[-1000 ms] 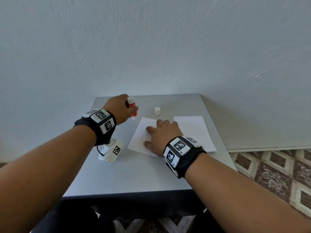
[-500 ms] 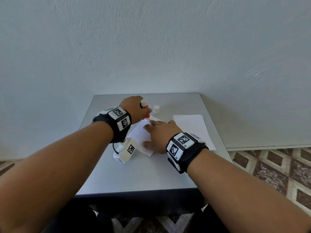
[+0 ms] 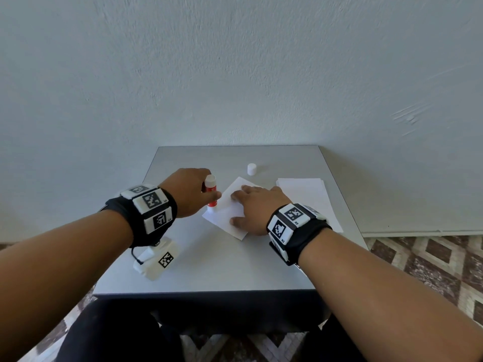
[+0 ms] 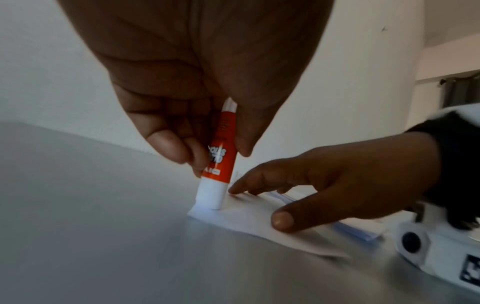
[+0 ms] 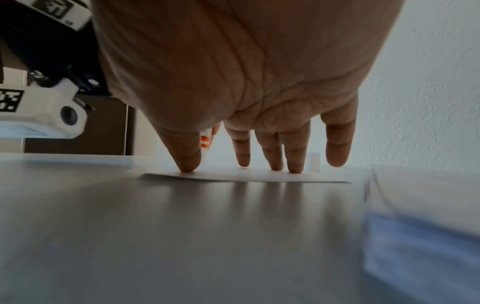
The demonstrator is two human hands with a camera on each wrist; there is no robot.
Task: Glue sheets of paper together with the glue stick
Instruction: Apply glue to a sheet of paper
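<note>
Our left hand grips the glue stick between thumb and curled fingers, nearly upright, with its white lower end pressed onto the left corner of the single sheet of paper. Our right hand lies flat and spread on the same sheet, thumb and three fingertips pressing it onto the grey worktop; the little finger is raised. The sheet lies turned at an angle near the worktop's middle. The stack of paper sits just beside our right hand, reaching the worktop's right edge. The white cap stands apart beyond the sheet, toward the wall. Open grey surface extends toward the near edge. The stick's red label carries white lettering, too blurred to read.
</note>
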